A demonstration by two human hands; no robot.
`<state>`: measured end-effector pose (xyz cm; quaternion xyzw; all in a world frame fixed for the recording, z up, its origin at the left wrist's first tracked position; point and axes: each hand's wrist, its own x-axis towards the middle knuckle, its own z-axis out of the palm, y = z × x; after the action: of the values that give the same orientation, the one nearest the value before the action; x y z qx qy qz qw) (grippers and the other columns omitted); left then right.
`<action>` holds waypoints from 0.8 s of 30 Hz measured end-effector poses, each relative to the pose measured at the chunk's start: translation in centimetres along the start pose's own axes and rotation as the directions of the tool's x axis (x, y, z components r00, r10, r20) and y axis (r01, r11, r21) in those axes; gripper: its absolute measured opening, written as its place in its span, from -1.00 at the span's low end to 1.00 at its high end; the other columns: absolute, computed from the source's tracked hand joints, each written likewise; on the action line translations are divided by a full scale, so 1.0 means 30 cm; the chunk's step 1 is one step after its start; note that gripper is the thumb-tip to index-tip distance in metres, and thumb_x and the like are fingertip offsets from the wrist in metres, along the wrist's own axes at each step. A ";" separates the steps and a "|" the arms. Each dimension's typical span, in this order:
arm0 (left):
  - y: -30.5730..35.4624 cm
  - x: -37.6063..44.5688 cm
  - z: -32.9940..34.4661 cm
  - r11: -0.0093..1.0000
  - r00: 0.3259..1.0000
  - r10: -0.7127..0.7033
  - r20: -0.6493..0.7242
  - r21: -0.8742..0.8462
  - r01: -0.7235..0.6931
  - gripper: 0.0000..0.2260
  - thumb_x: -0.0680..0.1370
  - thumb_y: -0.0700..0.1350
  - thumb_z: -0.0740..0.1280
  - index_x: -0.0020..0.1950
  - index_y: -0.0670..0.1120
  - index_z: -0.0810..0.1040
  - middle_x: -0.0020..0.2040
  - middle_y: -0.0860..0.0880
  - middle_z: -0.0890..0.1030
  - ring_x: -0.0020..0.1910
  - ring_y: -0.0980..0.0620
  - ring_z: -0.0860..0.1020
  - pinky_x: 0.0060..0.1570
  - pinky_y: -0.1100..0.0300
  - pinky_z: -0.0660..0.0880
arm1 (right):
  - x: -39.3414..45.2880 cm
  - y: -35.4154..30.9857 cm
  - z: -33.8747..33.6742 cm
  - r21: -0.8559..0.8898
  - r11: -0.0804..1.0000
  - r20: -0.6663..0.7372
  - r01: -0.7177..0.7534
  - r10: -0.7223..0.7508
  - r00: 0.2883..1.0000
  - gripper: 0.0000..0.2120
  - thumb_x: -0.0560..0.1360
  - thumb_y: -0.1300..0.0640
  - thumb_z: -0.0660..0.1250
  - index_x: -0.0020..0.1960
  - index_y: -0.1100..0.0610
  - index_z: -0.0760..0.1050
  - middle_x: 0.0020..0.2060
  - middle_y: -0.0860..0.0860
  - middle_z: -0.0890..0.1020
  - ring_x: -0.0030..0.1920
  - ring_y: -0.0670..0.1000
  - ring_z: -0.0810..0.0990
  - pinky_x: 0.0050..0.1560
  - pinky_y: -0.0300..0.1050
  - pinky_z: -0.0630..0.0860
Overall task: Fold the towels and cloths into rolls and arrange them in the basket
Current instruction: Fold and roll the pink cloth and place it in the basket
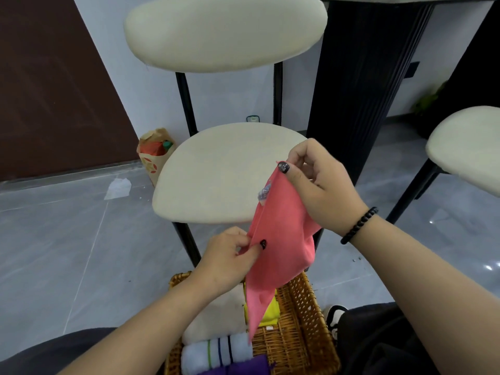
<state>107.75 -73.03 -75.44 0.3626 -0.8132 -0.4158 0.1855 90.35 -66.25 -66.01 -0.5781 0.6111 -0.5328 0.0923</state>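
A pink cloth (278,239) hangs in the air over the wicker basket (303,320). My right hand (322,185) pinches its top corner above the chair seat. Lower down, my left hand (230,255) pinches the cloth's left edge. The cloth's bottom tip dangles into the basket. Inside the basket lie a cream rolled towel (216,315), a yellow cloth (266,312), a white rolled towel with stripes (216,353) and a purple cloth (240,368) at the near end.
A cream padded chair (216,174) with black legs stands right behind the basket. A second cream seat (468,150) is at the right. A dark table column (359,85) rises behind. A paper bag (154,155) and a scrap of paper (117,188) lie on the grey tiled floor.
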 end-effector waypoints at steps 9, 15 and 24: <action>-0.103 -0.026 0.001 0.999 0.967 -0.050 0.249 0.006 0.050 -0.73 0.50 0.04 0.42 -0.36 -0.04 0.64 -0.25 0.06 0.41 -0.31 0.23 0.41 -0.25 0.34 0.34 | 0.037 0.089 -0.129 -0.048 0.991 -0.223 -0.127 0.114 0.968 -0.84 0.59 0.15 0.24 -0.15 -0.01 0.34 -0.30 -0.11 0.45 -0.45 -0.17 0.32 -0.41 -0.37 0.31; -0.179 -0.037 -0.026 0.997 0.975 -0.066 0.210 0.053 0.056 -0.74 0.47 -0.03 0.47 -0.40 -0.06 0.62 -0.29 0.04 0.42 -0.33 0.21 0.43 -0.26 0.34 0.33 | 0.043 0.172 -0.200 -0.110 0.957 -0.368 -0.267 0.210 0.906 -0.82 0.58 0.11 0.24 -0.17 -0.06 0.33 -0.27 -0.14 0.44 -0.33 -0.19 0.38 -0.31 -0.44 0.34; -0.167 -0.026 -0.158 0.984 0.982 -0.178 0.056 -0.006 0.178 -0.85 0.46 -0.13 0.49 -0.27 0.10 0.71 -0.26 0.05 0.68 -0.27 0.21 0.60 -0.20 0.33 0.48 | 0.028 0.236 -0.263 -0.129 0.887 -0.495 -0.443 0.330 0.804 -0.93 0.59 0.12 0.21 -0.02 0.12 0.37 -0.26 -0.15 0.42 -0.28 -0.20 0.39 -0.32 -0.58 0.29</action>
<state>113.31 -76.98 -76.74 0.4211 -0.7801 -0.4450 0.1268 80.03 -64.30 -67.68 -0.3042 0.7801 -0.5465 -0.0179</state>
